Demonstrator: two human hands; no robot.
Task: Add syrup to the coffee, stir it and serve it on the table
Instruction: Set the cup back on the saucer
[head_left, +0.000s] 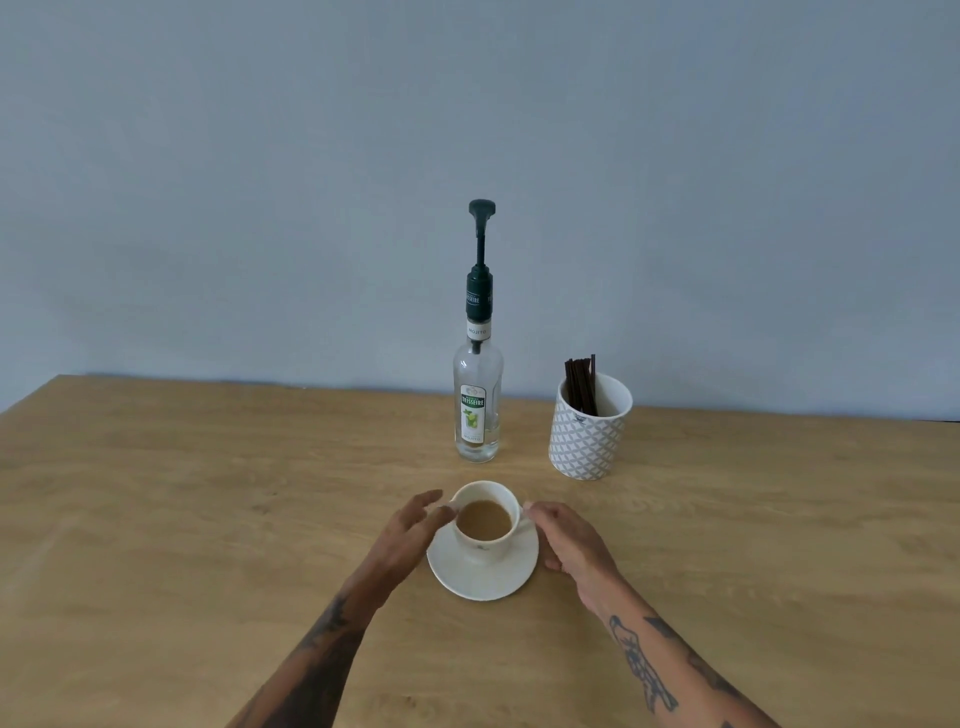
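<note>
— Start at the left. What is the left hand (415, 525) doing?

— It lies low over the wooden table (182, 519), fingers spread and loose, their tips at the left side of the white coffee cup (485, 522). It is blurred, so I cannot tell whether the tips touch the wall of the cup. It grips nothing that I can see.

— And between the hands?

— The cup stands upright on a white saucer (483, 574), filled with light brown milky coffee (484, 520). The saucer rests flat on the table, directly between the two hands.

— The syrup?

— The syrup bottle (478, 410) stands beyond the cup, past the fingertips of both hands, near the far edge of the table. It is clear glass with a Teisseire mojito label and a dark green pump (481, 249) on its neck, the plunger raised. Neither hand touches it.

— Now the right hand (566, 538).

— Its fingers are curled in at the right side of the cup, where the handle would be. The thumb reaches down by the saucer rim. Whether it pinches the handle I cannot tell.

— Anything farther right?

— Beyond the right hand, a patterned grey and white pot (589, 441) holds dark brown stirring sticks (581, 384), leaning left.
</note>
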